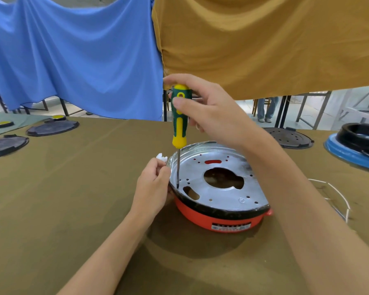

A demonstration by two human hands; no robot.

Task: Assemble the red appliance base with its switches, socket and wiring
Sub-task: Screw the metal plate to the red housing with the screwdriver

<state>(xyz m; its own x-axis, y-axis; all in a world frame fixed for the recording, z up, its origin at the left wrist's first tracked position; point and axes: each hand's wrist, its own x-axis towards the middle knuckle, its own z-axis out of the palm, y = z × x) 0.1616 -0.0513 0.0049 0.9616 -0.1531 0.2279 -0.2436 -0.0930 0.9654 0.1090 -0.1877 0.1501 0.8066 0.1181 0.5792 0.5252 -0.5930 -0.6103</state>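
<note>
The red appliance base (222,220) lies tilted on the olive cloth, with a black rim and a shiny silver inner plate (217,188) full of holes. My right hand (207,109) grips the green and yellow screwdriver (179,118) upright; its tip rests on the plate near the left rim. My left hand (152,184) presses against the base's left edge and pinches a small white plastic part (162,156) just outside the rim. A white wire (334,194) loops on the cloth to the right.
Black round covers (51,127) lie at far left, another (290,137) at the back right. A blue and black appliance stack (356,145) sits at the far right edge. Blue and mustard cloths (264,45) hang behind the table. A person's legs stand beyond.
</note>
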